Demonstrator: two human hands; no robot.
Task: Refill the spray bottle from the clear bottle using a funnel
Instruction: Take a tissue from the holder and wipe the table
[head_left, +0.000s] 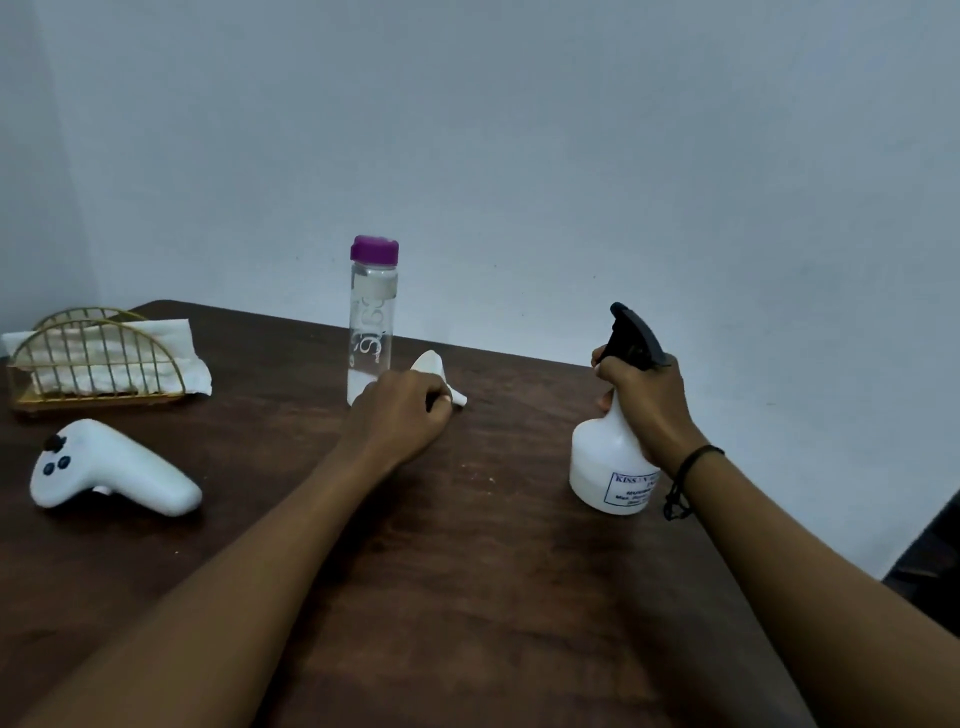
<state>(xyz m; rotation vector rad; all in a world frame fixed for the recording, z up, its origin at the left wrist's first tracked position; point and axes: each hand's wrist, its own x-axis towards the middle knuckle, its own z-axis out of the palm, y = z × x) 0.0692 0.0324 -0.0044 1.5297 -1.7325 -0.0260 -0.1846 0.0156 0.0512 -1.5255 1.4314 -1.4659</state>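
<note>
On the dark wooden table (467, 571), the right hand (647, 410) is wrapped around the neck of the white spray bottle (608, 467), just under its black trigger head (631, 335); the bottle stands upright near the table's right edge. The left hand (400, 415) is curled over the white funnel (431, 364), which lies on its side beside the base of the clear bottle (372, 332); the fingers seem closed on it, though the grip is partly hidden. The clear bottle stands upright, its purple cap (374, 248) on. At far left sit a gold wire napkin holder (83, 358) and a white controller (109, 470).
</note>
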